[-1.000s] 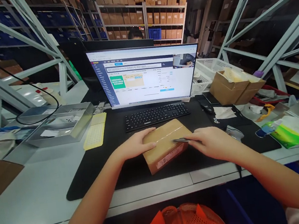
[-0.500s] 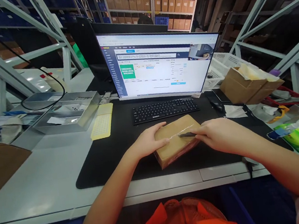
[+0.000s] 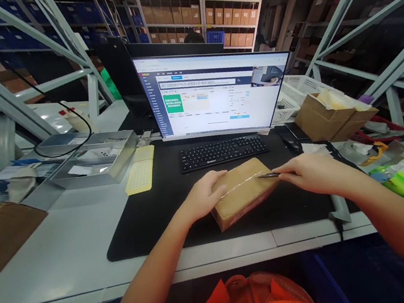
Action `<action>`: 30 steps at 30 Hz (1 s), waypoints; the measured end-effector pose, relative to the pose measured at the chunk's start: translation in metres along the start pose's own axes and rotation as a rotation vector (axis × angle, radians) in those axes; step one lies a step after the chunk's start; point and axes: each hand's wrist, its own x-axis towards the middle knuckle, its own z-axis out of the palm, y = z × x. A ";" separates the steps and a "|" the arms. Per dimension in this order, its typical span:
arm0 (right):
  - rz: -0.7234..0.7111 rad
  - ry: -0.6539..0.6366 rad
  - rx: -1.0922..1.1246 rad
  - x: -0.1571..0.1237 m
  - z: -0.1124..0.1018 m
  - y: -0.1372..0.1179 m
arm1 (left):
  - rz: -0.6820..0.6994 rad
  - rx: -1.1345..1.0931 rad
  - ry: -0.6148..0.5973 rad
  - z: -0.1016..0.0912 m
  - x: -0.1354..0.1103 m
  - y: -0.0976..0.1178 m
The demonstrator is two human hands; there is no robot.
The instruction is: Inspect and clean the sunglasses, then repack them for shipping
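A brown cardboard box [image 3: 245, 185] with a shiny strip of tape along its top lies slanted on the black desk mat [image 3: 142, 232]. My left hand [image 3: 205, 193] grips its left end, thumb on top and fingers over the far side. In my right hand [image 3: 295, 172] is a slim dark pointed tool [image 3: 268, 176], pinched between thumb and fingers. Its tip is over the right end of the box top, near the tape line; I cannot tell whether it touches. Whether it is a knife or tweezers is unclear.
Behind the box are a keyboard [image 3: 224, 152], a lit monitor [image 3: 213, 91] and a mouse [image 3: 292, 144]. A grey handheld device [image 3: 339, 209] lies under my right forearm. Yellow sheets [image 3: 140, 170] and grey trays [image 3: 94, 160] are at left, an open carton [image 3: 325, 116] at right.
My right hand has moved right with the tool, from the middle of the box top to its right end. My left hand still holds the box.
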 end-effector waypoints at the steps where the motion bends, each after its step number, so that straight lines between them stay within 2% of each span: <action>1: -0.020 0.050 0.040 -0.003 0.001 0.001 | 0.014 -0.068 0.020 0.000 0.001 -0.004; 3: -0.083 0.158 0.108 -0.008 0.003 -0.007 | -0.001 -0.279 -0.028 -0.002 0.002 -0.013; 6: -0.243 0.204 0.155 -0.009 0.010 -0.038 | -0.037 -0.479 -0.253 -0.012 -0.001 -0.023; 8: -0.324 0.191 0.154 -0.006 0.016 -0.061 | -0.047 -0.426 -0.330 -0.020 -0.005 -0.022; 10: -0.369 0.198 0.143 -0.002 0.020 -0.080 | -0.070 -0.342 -0.337 -0.026 -0.010 -0.017; 13: -0.419 0.213 0.125 0.004 0.021 -0.094 | -0.111 -0.285 -0.349 -0.029 -0.015 -0.009; 21: -0.338 0.140 0.010 0.008 0.015 -0.095 | -0.129 -0.186 -0.345 -0.032 -0.013 -0.007; 26: -0.285 0.122 -0.013 0.012 0.014 -0.089 | -0.126 -0.211 -0.363 -0.032 -0.012 -0.009; 28: -0.258 0.114 -0.018 0.009 0.015 -0.079 | -0.117 -0.221 -0.365 -0.031 -0.012 -0.011; 30: -0.163 0.134 -0.031 0.002 0.019 -0.059 | -0.114 -0.231 -0.364 -0.031 -0.011 -0.013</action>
